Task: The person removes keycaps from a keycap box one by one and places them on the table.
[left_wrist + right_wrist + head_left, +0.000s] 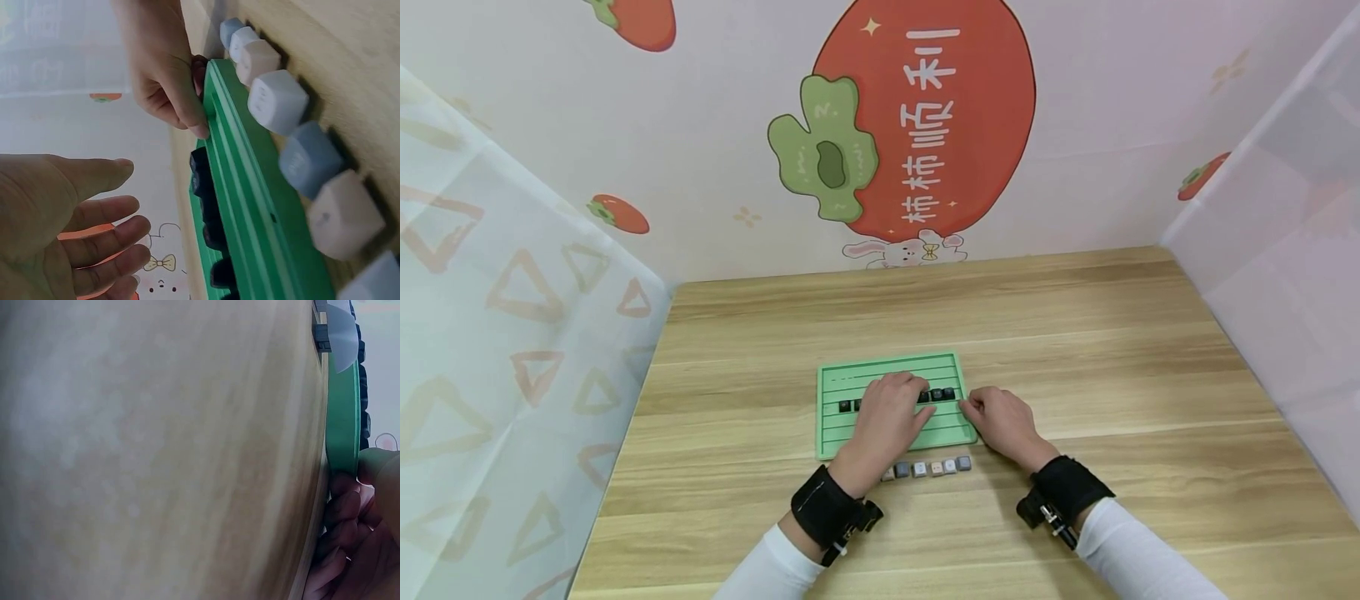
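Note:
A green ridged tray [831, 437] lies on the table, with a row of black keycaps [937, 394] along one of its middle ridges. My left hand [887, 417] is over the tray and hides part of that row. In the left wrist view its fingers [112, 234] are loosely extended and hold nothing, with the thumb apart. At the tray's right edge, my right hand [1003, 423] pinches the rim, thumb on top and fingers curled at the side. Grey, white and beige keycaps [920, 470] stand in a line in front of the tray, partly hidden by the left arm.
The wooden table [1075, 333] extends around the tray. Printed cloth walls stand behind it and on both sides, the back one [715, 125] bearing a large red fruit picture. Black camera straps [1067, 487] wrap both wrists.

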`<state>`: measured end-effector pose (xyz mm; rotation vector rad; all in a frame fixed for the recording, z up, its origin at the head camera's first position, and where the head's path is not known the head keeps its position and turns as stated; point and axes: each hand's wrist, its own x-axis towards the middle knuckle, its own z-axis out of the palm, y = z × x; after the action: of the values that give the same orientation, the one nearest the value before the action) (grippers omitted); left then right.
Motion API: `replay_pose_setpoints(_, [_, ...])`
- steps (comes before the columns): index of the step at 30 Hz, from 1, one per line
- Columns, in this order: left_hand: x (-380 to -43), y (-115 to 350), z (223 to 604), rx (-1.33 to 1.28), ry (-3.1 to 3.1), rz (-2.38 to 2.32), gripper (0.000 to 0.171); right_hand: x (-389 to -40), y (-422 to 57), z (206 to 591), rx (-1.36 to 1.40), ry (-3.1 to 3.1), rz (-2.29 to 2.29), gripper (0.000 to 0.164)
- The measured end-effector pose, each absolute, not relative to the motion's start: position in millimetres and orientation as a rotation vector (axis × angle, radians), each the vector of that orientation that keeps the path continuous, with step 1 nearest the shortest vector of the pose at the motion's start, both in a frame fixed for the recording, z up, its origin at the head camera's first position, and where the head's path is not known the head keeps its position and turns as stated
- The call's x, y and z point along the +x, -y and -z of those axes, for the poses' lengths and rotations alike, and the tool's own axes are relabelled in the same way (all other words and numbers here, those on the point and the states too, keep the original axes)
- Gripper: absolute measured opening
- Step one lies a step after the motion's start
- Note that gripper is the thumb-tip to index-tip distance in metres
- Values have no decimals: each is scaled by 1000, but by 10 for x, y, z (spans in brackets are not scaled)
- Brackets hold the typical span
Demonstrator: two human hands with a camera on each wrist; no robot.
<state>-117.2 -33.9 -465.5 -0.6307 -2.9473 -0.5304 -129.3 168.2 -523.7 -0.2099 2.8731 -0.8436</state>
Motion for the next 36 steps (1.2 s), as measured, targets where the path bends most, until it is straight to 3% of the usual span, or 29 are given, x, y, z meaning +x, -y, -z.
replay_pose_setpoints(20, [-1320,116,4742,-636,2929,462,36,-1299,-1697,5257,-221,-2877,841,50])
replay_pose_setpoints(36, [-1400,-17,4893,-671,2980,310,28,-1300,-1690,5255,-217,-2897,851,50])
